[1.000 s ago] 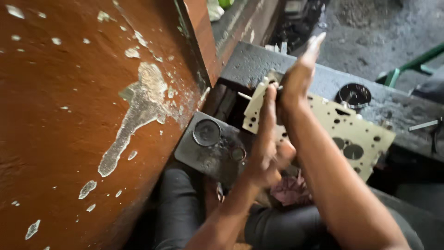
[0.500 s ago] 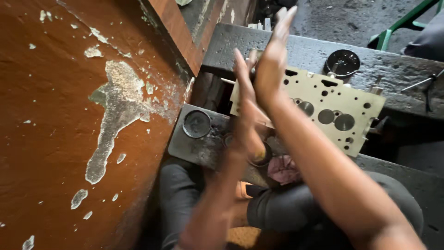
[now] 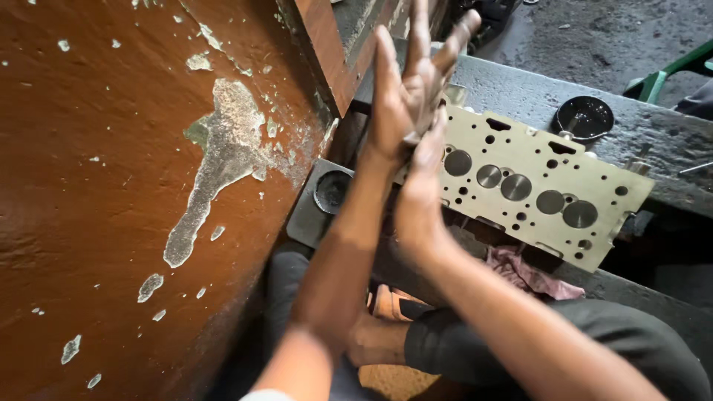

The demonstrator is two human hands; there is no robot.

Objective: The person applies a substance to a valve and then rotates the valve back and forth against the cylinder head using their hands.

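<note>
Beside the flaking brown wall (image 3: 111, 186), the left hand (image 3: 405, 93) and right hand (image 3: 423, 174) pressed palm to palm, fingers spread, gripping nothing visible. The cylinder head (image 3: 535, 186) lay on the bench (image 3: 520, 93) just right; rubbing well probably needed even pressure.

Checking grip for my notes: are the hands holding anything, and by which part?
Cannot tell: left hand and right hand press palm to palm above the grey metal cylinder head; anything between them is hidden.

Single head-worn view, steeply downward, close above hands (image 3: 416, 134) and cylinder head (image 3: 535, 186).
</note>
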